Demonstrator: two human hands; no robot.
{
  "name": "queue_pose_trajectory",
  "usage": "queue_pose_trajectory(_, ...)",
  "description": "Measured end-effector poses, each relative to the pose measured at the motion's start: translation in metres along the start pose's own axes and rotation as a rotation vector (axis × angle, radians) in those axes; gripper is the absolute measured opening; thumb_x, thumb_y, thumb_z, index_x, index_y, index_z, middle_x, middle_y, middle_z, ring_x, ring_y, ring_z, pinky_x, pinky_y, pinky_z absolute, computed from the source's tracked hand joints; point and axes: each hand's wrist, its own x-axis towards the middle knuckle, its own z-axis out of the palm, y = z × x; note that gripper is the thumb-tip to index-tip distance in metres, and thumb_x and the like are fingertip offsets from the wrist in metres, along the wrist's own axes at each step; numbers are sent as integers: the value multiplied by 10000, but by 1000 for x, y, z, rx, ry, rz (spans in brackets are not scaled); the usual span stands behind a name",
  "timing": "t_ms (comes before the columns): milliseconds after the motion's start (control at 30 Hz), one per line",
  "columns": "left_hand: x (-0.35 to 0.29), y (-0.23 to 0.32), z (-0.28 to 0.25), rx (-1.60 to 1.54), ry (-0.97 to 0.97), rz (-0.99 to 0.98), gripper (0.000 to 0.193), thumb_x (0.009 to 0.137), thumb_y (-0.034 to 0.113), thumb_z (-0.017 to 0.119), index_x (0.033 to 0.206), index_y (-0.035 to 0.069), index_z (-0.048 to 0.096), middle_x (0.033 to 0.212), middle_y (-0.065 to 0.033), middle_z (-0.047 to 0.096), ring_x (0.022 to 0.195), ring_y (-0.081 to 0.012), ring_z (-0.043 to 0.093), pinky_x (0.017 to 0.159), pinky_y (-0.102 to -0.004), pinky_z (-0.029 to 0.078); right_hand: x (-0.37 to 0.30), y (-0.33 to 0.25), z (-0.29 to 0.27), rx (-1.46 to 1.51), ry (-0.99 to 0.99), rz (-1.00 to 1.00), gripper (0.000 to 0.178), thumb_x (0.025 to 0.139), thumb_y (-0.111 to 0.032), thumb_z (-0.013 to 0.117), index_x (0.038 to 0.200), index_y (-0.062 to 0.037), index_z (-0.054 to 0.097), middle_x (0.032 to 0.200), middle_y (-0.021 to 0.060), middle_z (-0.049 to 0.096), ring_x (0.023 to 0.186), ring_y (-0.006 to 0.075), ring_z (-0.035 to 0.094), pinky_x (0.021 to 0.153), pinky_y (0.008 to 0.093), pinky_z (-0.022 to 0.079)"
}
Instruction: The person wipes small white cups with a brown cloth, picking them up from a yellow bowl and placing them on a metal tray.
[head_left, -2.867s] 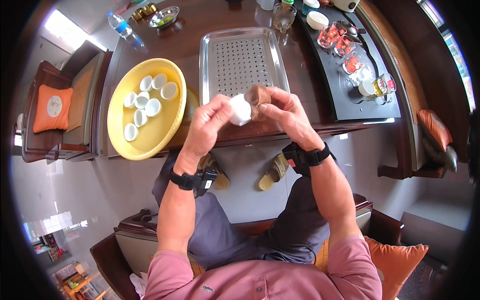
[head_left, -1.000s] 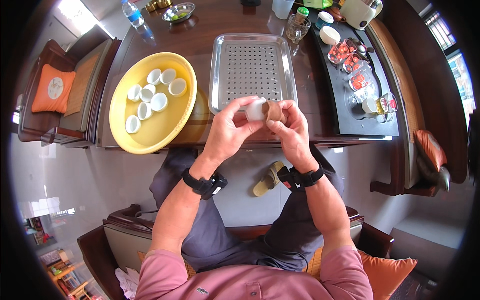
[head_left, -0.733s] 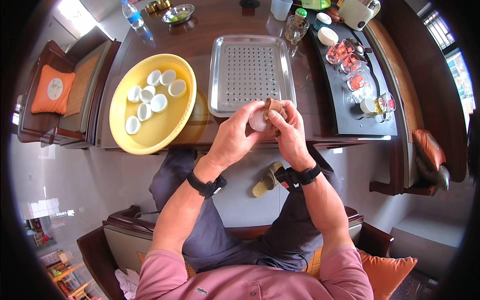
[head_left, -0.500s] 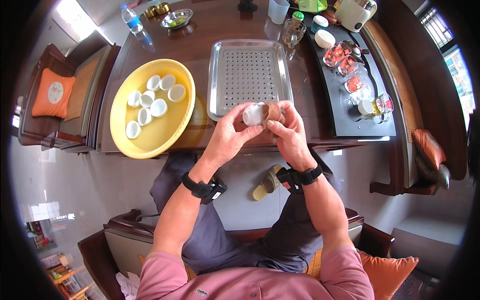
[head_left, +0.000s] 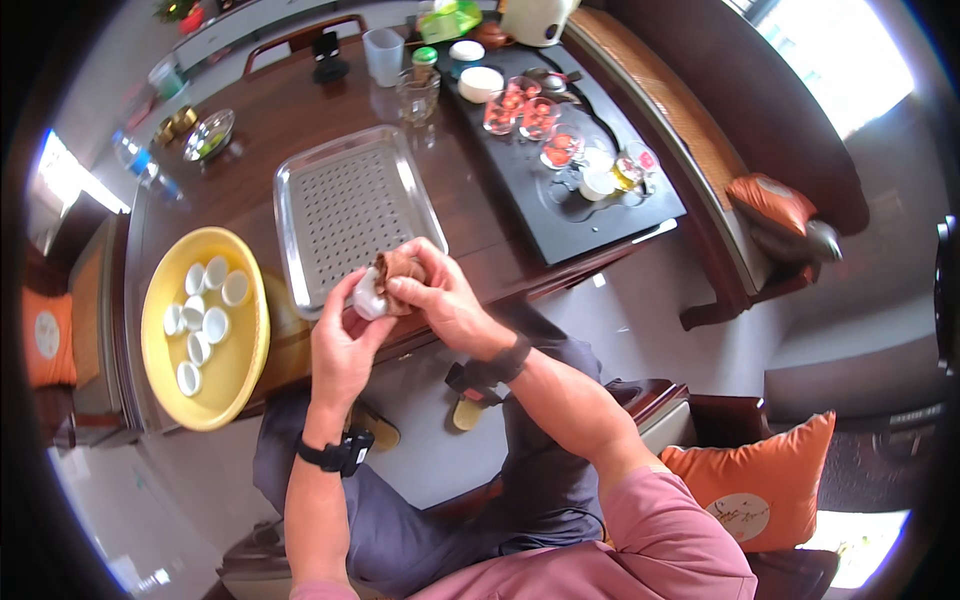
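A small white cup (head_left: 369,296) is held between the fingers of my left hand (head_left: 345,345). My right hand (head_left: 445,300) grips a brown cloth (head_left: 400,268) and presses it against the cup, covering part of it. Both hands are in front of the near edge of a perforated metal tray (head_left: 292,215). To their left, a yellow basin (head_left: 225,395) holds several white cups (head_left: 215,324) like the one in my hand.
A black tea tray (head_left: 590,235) on the right carries several glasses with red contents (head_left: 538,118), a white cup (head_left: 597,183) and a white bowl (head_left: 481,84). Farther back stand a glass mug (head_left: 417,97), a plastic pitcher (head_left: 384,57) and a metal dish (head_left: 210,135).
The view has turned, so the table appears tilted and things on it sit farther left. My hands still hold the cup and the cloth; the cloth now hides more of the cup.
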Motion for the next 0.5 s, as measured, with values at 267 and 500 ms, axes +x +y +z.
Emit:
queue_pose_trajectory(267,-1,0,1,602,-70,198,654,834,-45,773,1423,-34,488,1249,-127,649,1156,-191,633,1012,-353,520,-1,8,-6,-125,69,58,223,964,-100,683,1131,-38,549,1031,12,636,959,76,607,869,241,512)
queue_pose_trajectory(500,4,11,1,258,99,121,652,741,-8,855,1320,0,556,1184,-90,592,1080,-210,631,949,-317,537,0,3,-5,-100,65,-34,204,965,-73,657,1148,-43,571,1059,27,649,1007,87,614,897,257,517)
